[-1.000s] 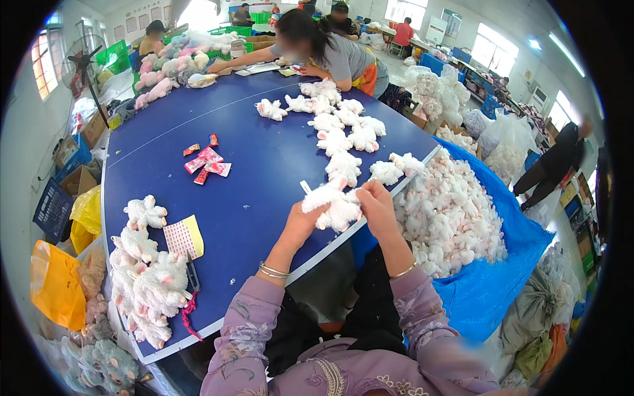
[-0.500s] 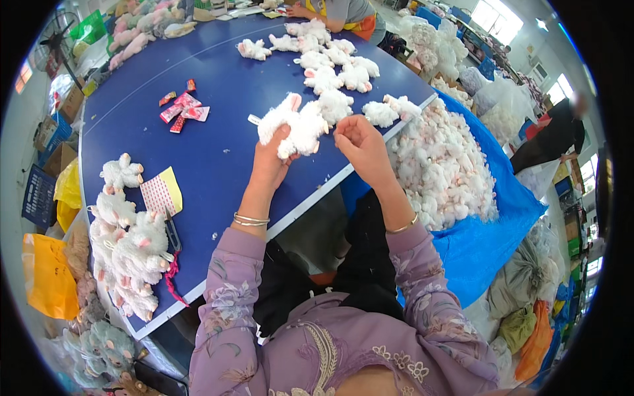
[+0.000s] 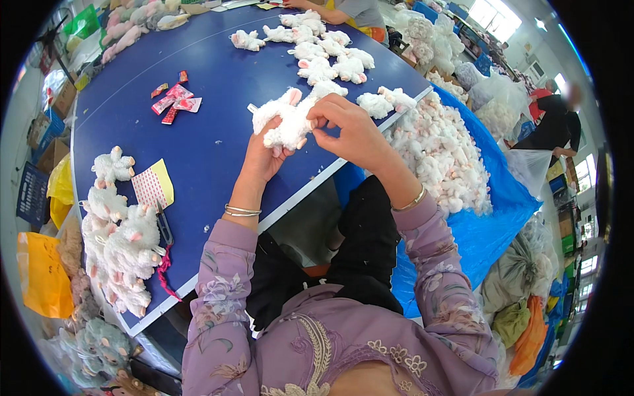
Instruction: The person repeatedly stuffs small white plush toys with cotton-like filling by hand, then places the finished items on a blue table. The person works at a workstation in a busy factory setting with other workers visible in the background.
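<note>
A fluffy white plush toy (image 3: 282, 117) with pink ears and a small white tag or loop is held over the blue table in my left hand (image 3: 267, 148), fingers wrapped round its underside. My right hand (image 3: 347, 127) pinches at the toy's right edge, thumb and forefinger together; whatever fine thing lies between the fingertips is too small to make out. Just beyond, more white plush toys (image 3: 317, 68) lie in a loose cluster. Two others (image 3: 386, 101) rest near the table's right edge.
At left are a pile of white plush toys (image 3: 132, 244), a sticker sheet (image 3: 153, 185), and snips (image 3: 164, 224) with a pink cord. Red and pink packets (image 3: 177, 99) lie farther back. A blue sheet (image 3: 456, 247) at right holds many small white plush pieces (image 3: 439, 155). Another person's arm (image 3: 317, 10) reaches in at the far edge.
My right hand has moved left from beside the toy and now touches its right edge. The view has shifted slightly. The left hand keeps its hold.
</note>
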`<state>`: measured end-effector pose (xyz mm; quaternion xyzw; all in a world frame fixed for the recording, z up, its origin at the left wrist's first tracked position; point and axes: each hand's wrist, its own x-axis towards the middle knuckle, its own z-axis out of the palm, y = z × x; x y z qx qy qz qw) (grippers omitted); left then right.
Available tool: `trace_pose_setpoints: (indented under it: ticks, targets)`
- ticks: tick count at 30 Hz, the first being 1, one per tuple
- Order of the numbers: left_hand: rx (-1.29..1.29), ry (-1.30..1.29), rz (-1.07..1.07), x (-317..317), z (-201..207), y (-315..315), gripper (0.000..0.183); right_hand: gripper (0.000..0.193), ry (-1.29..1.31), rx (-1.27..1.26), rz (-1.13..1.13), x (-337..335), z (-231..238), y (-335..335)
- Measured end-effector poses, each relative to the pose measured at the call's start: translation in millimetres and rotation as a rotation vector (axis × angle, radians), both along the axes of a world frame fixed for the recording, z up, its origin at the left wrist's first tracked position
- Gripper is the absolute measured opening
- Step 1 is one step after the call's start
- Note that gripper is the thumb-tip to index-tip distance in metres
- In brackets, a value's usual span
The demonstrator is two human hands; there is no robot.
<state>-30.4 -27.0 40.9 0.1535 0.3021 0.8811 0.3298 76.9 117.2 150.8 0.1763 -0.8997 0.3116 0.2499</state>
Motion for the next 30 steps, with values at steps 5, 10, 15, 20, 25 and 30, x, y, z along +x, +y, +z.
trace_pose_setpoints:
  ticks: [5, 10, 15, 20, 25, 30]
  targets:
    - [-0.058, 0.076, 0.12, 0.7, -3.9, 3.0, 0.042, 0.014, -0.173, -0.205, -0.157, -1.8, -1.9, -1.8]
    - [-0.094, 0.109, 0.298, 6.3, -1.6, 10.6, 0.032, 0.014, -0.256, -0.329, -0.38, -17.0, -24.7, 27.8]
    - [-0.176, 0.073, 0.218, 1.6, -3.6, 9.2, 0.029, 0.012, -0.401, -0.885, -0.298, -10.8, -42.3, 27.7]
    - [-0.118, -0.006, 0.289, 6.2, -0.8, 6.3, 0.031, 0.026, -0.6, -1.059, -0.175, -2.0, -52.3, -4.2]
    - [-0.188, 0.075, 0.285, 3.2, -2.4, 4.3, 0.034, 0.025, -0.541, -1.048, -0.195, -2.5, -56.8, -11.8]
    - [-0.186, 0.132, 0.295, 2.9, -4.4, 7.0, 0.032, 0.023, -0.579, -1.173, -0.15, -4.8, -59.7, -9.4]
